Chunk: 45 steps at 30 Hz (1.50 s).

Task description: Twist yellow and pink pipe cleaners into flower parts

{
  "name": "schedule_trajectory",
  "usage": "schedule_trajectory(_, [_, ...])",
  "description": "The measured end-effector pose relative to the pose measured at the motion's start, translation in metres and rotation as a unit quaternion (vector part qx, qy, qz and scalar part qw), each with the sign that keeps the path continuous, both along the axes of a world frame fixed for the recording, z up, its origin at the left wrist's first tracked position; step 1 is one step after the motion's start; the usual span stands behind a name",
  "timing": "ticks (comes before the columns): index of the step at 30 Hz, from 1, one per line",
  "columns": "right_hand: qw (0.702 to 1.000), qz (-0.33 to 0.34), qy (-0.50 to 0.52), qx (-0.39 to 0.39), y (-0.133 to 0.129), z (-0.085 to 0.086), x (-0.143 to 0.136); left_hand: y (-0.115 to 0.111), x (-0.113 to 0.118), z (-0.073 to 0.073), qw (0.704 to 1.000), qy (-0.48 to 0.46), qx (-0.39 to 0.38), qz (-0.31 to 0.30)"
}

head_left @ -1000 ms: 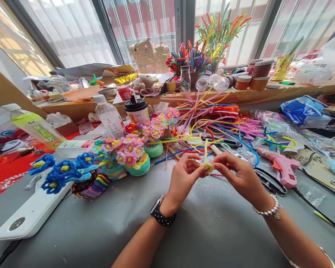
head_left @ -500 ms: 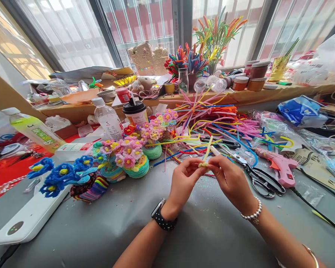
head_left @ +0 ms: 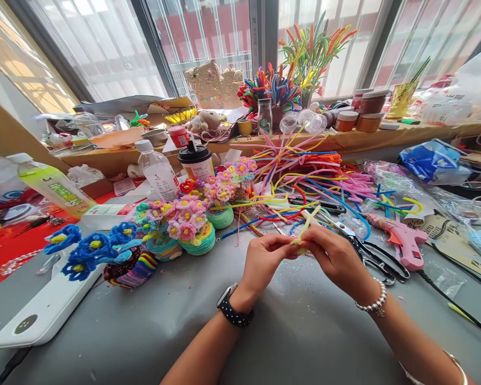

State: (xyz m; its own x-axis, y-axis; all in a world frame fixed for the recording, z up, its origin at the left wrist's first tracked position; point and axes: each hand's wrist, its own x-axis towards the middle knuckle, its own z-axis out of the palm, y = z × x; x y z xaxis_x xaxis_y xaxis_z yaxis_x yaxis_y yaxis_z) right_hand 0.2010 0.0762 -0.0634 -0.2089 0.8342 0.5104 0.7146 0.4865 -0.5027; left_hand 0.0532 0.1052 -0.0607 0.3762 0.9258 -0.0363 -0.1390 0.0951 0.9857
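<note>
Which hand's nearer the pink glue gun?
Right. The right hand is left of the glue gun, with the scissors partly between them; the left hand is farther left, on the other side of the right hand.

Craft workspace beside grey-framed glass windows [head_left: 200,35]: a grey worktable [head_left: 296,337] bears a heap of multicoloured fuzzy pipe cleaners [head_left: 304,163], a pink plastic glue gun [head_left: 405,240] and black-handled metal scissors [head_left: 361,250].

The fuzzy wire [head_left: 310,218] was coloured pale yellow. The watch strap [head_left: 239,317] was patterned with white dots on black. Pink was seen on the glue gun [head_left: 411,241].
</note>
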Motion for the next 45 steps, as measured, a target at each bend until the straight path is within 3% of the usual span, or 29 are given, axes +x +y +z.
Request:
schedule_trajectory(15, [0.995,0.037,0.068,-0.058,-0.001,0.002,-0.003,0.003,-0.003,0.003,1.0,0.01,0.016,-0.021])
schedule_trajectory(24, [0.985,-0.065,0.157,-0.006,-0.006,-0.002,-0.018,0.004,-0.001,0.003,0.999,-0.033,0.018,-0.031])
schedule_trajectory(29, [0.995,-0.076,0.052,0.033,-0.006,-0.002,-0.014,0.003,-0.002,0.0,0.998,-0.023,0.062,-0.02])
schedule_trajectory(35, [0.986,-0.075,-0.126,0.084,-0.003,-0.001,-0.004,0.001,-0.001,-0.006,0.984,0.074,0.162,0.004])
schedule_trajectory(39, [0.983,-0.082,-0.132,0.098,-0.003,-0.001,-0.003,0.001,0.0,-0.004,0.995,0.026,0.094,0.003])
schedule_trajectory(45, [0.992,-0.078,-0.063,0.069,-0.003,-0.004,-0.008,0.002,0.0,0.002,0.999,-0.048,-0.001,-0.016])
